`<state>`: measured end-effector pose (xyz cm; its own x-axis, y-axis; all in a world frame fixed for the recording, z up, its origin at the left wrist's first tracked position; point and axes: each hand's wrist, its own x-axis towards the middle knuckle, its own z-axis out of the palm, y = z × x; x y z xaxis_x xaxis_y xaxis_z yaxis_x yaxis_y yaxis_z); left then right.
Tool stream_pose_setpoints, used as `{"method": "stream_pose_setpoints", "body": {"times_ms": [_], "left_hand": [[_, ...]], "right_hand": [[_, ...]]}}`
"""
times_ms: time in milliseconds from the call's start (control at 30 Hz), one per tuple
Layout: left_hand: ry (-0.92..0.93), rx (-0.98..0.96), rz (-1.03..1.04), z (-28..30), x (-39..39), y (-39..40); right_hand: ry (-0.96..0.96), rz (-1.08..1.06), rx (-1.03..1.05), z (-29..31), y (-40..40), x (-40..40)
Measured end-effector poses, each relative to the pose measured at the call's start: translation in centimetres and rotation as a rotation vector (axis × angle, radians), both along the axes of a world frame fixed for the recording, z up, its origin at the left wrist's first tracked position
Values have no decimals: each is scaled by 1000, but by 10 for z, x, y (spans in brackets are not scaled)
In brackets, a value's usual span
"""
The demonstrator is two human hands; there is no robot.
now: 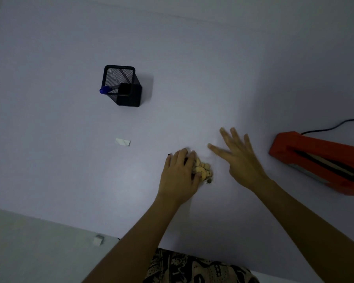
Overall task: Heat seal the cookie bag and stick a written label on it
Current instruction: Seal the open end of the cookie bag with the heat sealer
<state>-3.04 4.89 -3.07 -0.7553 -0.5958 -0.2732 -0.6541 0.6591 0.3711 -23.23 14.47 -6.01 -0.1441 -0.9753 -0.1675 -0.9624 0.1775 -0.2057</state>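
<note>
A clear cookie bag (203, 170) with pale cookies lies on the white table near the front middle. My left hand (179, 172) rests on the bag's left side, its fingers curled over the cookies. To the right of the bag, my right hand (236, 157) hovers with its fingers spread and straight, slightly blurred. An orange heat sealer (319, 160) sits at the right edge of the table, its jaw facing me. A small white label (123, 142) lies left of the bag. A blue pen (105, 90) stands in a black mesh holder (122, 86).
A black cable (333, 126) runs from the sealer off to the right. The table's front edge (70, 222) crosses the lower left. Beyond that edge, on the floor, sits a small white object (98, 240).
</note>
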Motion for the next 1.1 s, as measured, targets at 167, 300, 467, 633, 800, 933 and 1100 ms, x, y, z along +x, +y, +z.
{"method": "stream_pose_setpoints", "body": {"times_ms": [167,300,467,633,800,933,1100], "left_hand": [[-2,8,-3,-2,0,0],[-13,-2,-9,1,0,-1],[-26,11,-11,1,-2,0],[-36,-30,-35,1,0,-2],[26,-66,-131,2,-11,-1],[-10,-72,-253,-9,-6,-16],[-93,-90,-305,-17,13,-49]], "right_hand": [[-27,104,-18,2,11,16],[-41,33,-49,-3,23,3],[-110,-1,-180,-3,20,13],[-219,121,-79,-13,10,29],[-228,140,-72,-12,9,28],[-221,155,-60,-13,11,25],[-215,163,-38,-16,11,23]]}}
